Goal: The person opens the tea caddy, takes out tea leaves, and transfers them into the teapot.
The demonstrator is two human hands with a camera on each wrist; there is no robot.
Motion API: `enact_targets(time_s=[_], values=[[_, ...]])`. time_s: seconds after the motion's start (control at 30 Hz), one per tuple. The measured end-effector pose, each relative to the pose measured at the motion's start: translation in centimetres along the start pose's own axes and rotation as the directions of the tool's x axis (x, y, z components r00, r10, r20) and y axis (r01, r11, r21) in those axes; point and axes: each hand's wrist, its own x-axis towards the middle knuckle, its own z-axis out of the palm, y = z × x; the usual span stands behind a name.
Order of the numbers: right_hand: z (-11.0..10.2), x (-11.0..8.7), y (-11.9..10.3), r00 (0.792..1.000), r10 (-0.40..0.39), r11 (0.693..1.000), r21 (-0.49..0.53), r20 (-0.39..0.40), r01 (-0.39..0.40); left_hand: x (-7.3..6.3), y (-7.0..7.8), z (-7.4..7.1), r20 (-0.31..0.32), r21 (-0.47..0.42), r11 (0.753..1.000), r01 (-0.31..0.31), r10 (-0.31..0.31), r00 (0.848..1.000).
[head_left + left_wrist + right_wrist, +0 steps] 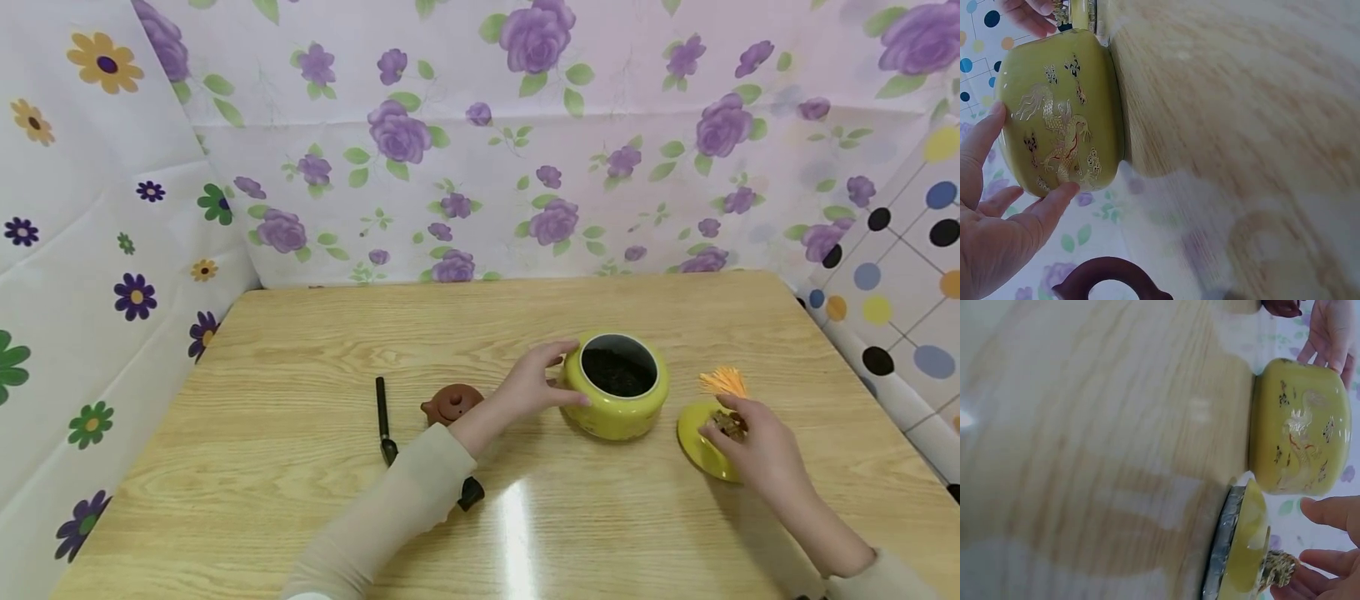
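Note:
A yellow ceramic jar (617,417), its wall decorated with a dragon in the left wrist view, stands uncovered on the table with dark, leafy contents (618,372) inside. My left hand (534,382) holds the jar's left side, thumb low on the front and fingers near the rim. To the right lies the jar's yellow lid (697,442), its ornate knob (1279,570) upward. Around that knob my right hand (761,446) has its fingers spread loosely; the right wrist view shows one digit apart from it and other fingertips right at it.
A reddish-brown teapot (453,404) sits left of the jar, partly behind my left forearm. Beside it are a slim black stick-like tool (382,408) and a black end piece (471,493). An orange tassel (723,381) shows behind the lid. Patterned cloth (480,192) backs the table.

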Motion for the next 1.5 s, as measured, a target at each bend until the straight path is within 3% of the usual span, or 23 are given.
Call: enact_targets(time_s=[0.3,0.67,1.1,1.5], values=[[-0.1,0.0,0.9,1.000,0.026,0.999,-0.046,0.015,-0.025,0.1,0.1,0.0,-0.002,-0.048,0.999,0.017,-0.017,1.000],[0.0,0.1,1.8,0.997,-0.039,0.994,-0.100,-0.061,0.033,0.2,0.2,0.2,-0.014,-0.102,0.995,0.024,-0.026,1.000],[0.1,0.0,1.8,0.992,-0.061,0.993,-0.112,-0.113,0.048,0.2,0.0,0.5,-0.038,-0.159,0.987,0.040,-0.046,0.998],[0.0,0.3,1.2,0.984,-0.087,0.991,-0.112,-0.155,0.070,0.1,-0.1,0.6,-0.061,-0.146,0.988,0.044,-0.053,0.997]])
